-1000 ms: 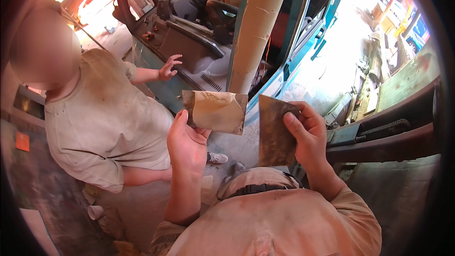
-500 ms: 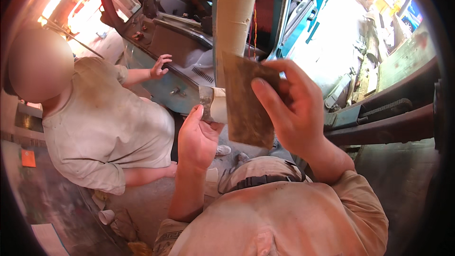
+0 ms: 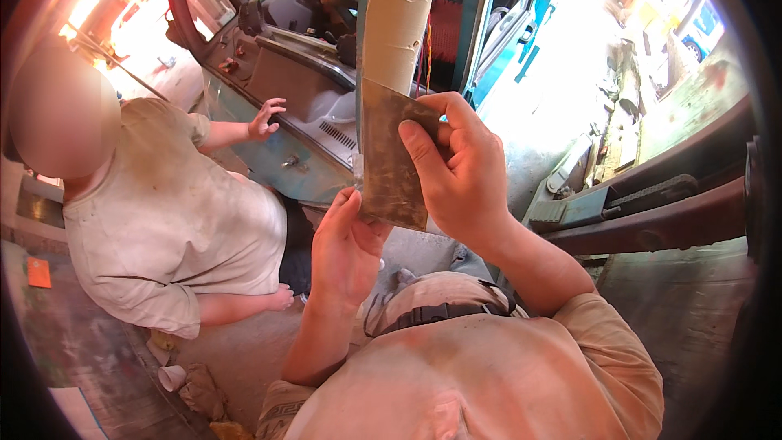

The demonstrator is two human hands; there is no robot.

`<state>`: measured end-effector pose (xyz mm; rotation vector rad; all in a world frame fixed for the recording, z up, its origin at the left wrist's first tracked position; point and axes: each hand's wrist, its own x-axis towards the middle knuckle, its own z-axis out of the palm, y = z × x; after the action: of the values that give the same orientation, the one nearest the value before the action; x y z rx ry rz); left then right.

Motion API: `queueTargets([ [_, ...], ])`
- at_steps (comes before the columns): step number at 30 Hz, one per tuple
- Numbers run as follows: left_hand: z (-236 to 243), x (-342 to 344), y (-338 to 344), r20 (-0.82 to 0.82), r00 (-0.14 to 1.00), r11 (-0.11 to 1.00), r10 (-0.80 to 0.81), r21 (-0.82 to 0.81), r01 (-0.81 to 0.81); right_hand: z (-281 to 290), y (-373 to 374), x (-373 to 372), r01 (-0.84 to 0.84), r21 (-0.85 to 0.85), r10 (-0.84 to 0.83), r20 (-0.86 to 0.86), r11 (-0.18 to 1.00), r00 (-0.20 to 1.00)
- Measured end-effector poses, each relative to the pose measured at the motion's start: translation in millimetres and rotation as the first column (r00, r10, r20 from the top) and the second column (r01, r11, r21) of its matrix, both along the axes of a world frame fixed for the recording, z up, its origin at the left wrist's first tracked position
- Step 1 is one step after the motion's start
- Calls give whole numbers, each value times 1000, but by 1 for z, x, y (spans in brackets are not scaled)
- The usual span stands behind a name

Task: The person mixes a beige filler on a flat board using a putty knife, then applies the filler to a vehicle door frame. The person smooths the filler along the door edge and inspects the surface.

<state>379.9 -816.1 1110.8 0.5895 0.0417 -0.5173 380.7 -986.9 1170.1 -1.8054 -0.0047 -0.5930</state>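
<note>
My right hand (image 3: 464, 167) grips a flat, dark brown rectangular plate (image 3: 391, 167) with a smeared surface, its thumb lying across the near face. My left hand (image 3: 346, 236) is closed beside the plate's lower left edge. It pinches a small, thin grey piece (image 3: 358, 165) that is now mostly hidden behind the plate, so its kind cannot be told. Just beyond the plate stands a cream-coated upright pillar (image 3: 399, 28) of a vehicle body, its surface uneven with small pits.
On my left a person in a pale, stained shirt (image 3: 183, 204) holds one hand over a blue-grey vehicle door (image 3: 273, 159). A rusty steel beam (image 3: 652, 224) with a chain runs along my right. A white cup (image 3: 172, 377) lies at the lower left.
Both hands have come together, and the plate has shifted left over the small grey piece, covering most of it and its cream-coloured part. The view has shifted slightly.
</note>
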Motion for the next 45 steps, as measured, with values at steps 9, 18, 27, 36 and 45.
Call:
queueTargets([
  [9,-7,1,-2,37,999,998,-17,-57,19,0,1,-1,12,-10,-11,32,1000,999],
  [18,-16,1,0,109,994,996,-27,-78,35,-7,6,-7,-17,33,14,96,999,995],
  [27,-5,1,8,22,989,985,146,95,-147,7,-19,-26,-11,247,-15,105,969,994],
  [36,10,0,31,284,869,905,405,12,-426,-24,-42,-44,-16,586,67,-66,810,996],
  [45,20,-12,20,338,825,871,453,29,-490,-36,-24,-41,-43,550,119,-103,834,988],
])
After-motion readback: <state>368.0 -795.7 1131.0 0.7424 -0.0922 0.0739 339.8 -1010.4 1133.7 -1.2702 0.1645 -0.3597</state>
